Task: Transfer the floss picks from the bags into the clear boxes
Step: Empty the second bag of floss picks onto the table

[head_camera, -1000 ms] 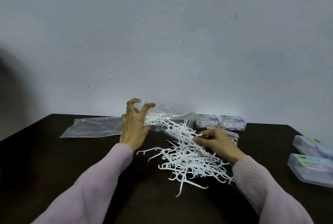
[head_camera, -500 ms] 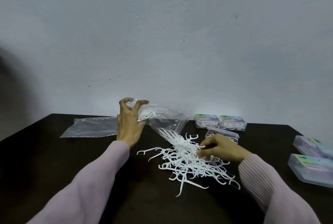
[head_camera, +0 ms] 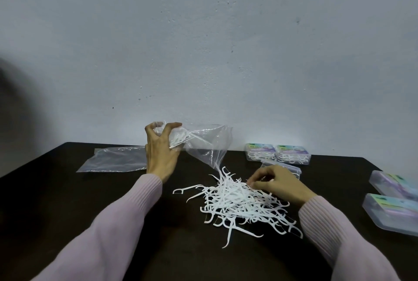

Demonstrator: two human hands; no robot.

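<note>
The left hand (head_camera: 161,153) grips the bunched end of a clear plastic bag (head_camera: 204,145), lifted over the dark worktop (head_camera: 67,201), a few picks left inside; the right hand (head_camera: 279,184) pinches into the pile of white floss picks (head_camera: 237,204) beside two filled clear boxes (head_camera: 278,153)

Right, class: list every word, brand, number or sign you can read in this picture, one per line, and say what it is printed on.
No text can be read.
Two clear plastic boxes at the back: pastel green and purple lid labels, print too blurred.
Two clear plastic boxes at the right edge: similar labels with a dark mark, too blurred.
Clear plastic bag in the left hand: no print visible.
Flat clear bag: no print visible.
</note>
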